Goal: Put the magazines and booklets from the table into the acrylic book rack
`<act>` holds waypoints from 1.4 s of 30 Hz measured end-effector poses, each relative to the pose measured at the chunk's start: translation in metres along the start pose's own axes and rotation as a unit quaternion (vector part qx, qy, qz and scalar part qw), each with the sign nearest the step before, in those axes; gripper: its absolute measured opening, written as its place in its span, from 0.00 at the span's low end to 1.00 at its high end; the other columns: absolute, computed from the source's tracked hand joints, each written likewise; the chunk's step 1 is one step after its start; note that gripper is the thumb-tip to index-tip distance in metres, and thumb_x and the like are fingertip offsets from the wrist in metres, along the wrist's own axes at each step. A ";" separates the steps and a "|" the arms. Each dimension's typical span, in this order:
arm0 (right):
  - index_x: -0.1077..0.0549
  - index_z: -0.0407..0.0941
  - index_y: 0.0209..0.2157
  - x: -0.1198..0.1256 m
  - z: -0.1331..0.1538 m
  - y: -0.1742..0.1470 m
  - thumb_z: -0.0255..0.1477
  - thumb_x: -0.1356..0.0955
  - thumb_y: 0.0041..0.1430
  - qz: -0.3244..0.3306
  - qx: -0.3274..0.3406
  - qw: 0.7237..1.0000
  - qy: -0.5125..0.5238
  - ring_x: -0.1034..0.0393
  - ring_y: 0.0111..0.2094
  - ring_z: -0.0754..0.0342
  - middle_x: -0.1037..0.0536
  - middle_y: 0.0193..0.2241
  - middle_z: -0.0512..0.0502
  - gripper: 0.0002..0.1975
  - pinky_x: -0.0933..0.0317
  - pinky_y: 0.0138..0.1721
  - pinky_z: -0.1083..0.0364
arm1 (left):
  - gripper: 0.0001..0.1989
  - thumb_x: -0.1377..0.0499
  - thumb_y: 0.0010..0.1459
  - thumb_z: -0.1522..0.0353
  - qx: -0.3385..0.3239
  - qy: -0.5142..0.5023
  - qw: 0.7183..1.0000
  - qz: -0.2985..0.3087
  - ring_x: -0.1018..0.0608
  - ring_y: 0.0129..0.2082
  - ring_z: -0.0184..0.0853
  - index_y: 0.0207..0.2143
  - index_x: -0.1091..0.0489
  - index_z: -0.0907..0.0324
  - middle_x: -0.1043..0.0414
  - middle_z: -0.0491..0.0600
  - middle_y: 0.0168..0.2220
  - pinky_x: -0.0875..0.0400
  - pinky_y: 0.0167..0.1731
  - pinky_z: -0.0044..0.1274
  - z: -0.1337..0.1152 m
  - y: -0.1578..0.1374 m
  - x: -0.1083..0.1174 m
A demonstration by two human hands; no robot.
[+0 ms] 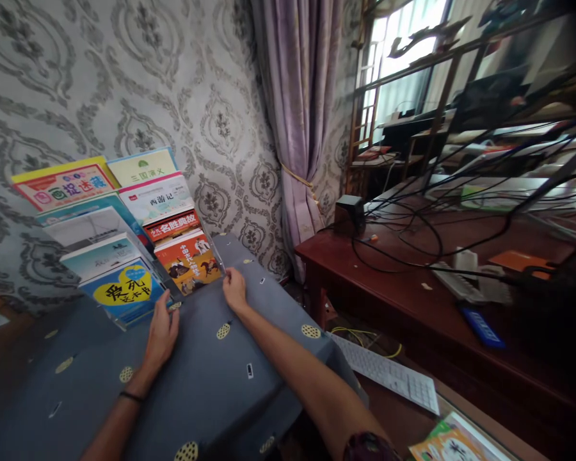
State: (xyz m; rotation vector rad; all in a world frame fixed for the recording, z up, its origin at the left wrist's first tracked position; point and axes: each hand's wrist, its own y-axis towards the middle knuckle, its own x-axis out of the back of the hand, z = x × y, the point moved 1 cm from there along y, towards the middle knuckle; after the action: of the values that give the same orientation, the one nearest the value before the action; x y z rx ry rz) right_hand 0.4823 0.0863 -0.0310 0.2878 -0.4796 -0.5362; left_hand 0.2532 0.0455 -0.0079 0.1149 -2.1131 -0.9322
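Note:
Two columns of books stand in stepped tiers in a see-through book rack (214, 245) on a cloth-covered table. My right hand (235, 291) has its fingers closed on the rack's right front edge, beside an orange book with horse riders (189, 262). My left hand (162, 330) is at the lower right corner of a blue book with a yellow heart (125, 291), fingers stretched out and touching the rack's edge there. Behind them are a white book with a pink top edge (158, 198), a pale green book (144, 168) and a pink and yellow book (67, 186).
The grey tablecloth (206, 384) has a pineapple print. Patterned wallpaper and a purple curtain (297, 115) stand behind. To the right is a dark red desk (388, 256) with tangled black cables and a telephone (475, 278). A white keyboard (388, 371) and more books (456, 442) lie lower down.

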 end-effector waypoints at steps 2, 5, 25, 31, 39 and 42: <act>0.28 0.44 0.50 0.001 -0.008 0.011 0.18 0.39 0.56 -0.021 0.001 0.999 0.024 0.28 0.48 0.46 0.21 0.46 0.41 0.21 0.36 0.55 0.47 | 0.30 0.50 0.65 0.63 -0.006 0.001 1.000 -0.008 0.34 0.65 0.49 0.67 0.49 0.65 0.40 0.65 0.64 0.34 0.62 0.45 -0.004 0.006 -0.008; 0.29 0.43 0.52 0.000 -0.014 0.020 0.19 0.39 0.56 -0.034 0.012 0.998 0.052 0.29 0.50 0.46 0.23 0.48 0.39 0.23 0.36 0.55 0.46 | 0.33 0.49 0.65 0.64 0.008 -0.011 1.000 -0.016 0.36 0.66 0.50 0.69 0.53 0.64 0.45 0.66 0.67 0.33 0.61 0.43 -0.003 0.014 -0.017; 0.36 0.45 0.64 -0.011 -0.008 0.024 0.26 0.36 0.58 0.061 0.082 0.994 0.043 0.48 0.69 0.41 0.39 0.66 0.36 0.31 0.49 0.66 0.39 | 0.36 0.46 0.62 0.67 0.073 -0.040 0.994 -0.069 0.37 0.68 0.51 0.69 0.55 0.66 0.44 0.68 0.67 0.40 0.65 0.45 0.014 0.046 -0.056; 0.40 0.42 0.66 -0.023 -0.015 0.032 0.27 0.36 0.55 0.072 0.097 0.991 0.060 0.51 0.70 0.40 0.44 0.69 0.35 0.36 0.50 0.68 0.40 | 0.34 0.49 0.64 0.66 0.075 -0.028 0.994 -0.075 0.35 0.66 0.51 0.68 0.53 0.67 0.42 0.69 0.66 0.37 0.63 0.45 0.015 0.046 -0.063; 0.36 0.47 0.64 -0.029 -0.022 0.042 0.29 0.35 0.52 0.080 0.111 0.985 0.106 0.49 0.69 0.41 0.34 0.64 0.41 0.36 0.50 0.68 0.38 | 0.30 0.52 0.66 0.67 0.063 -0.012 0.995 -0.081 0.33 0.65 0.49 0.68 0.53 0.66 0.38 0.68 0.63 0.36 0.62 0.45 0.015 0.043 -0.066; 0.34 0.49 0.63 -0.031 -0.026 0.044 0.29 0.35 0.51 0.072 0.115 0.984 0.119 0.45 0.67 0.41 0.31 0.61 0.42 0.35 0.47 0.66 0.38 | 0.30 0.52 0.66 0.68 0.059 -0.006 0.995 -0.082 0.33 0.65 0.49 0.68 0.53 0.66 0.38 0.68 0.63 0.35 0.62 0.44 0.018 0.042 -0.068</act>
State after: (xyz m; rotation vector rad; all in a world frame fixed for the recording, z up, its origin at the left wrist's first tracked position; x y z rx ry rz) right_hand 0.4900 0.1430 -0.0473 0.5276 -0.3264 -0.2990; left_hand 0.2957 0.1116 -0.0313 0.3489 -2.1952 -0.9048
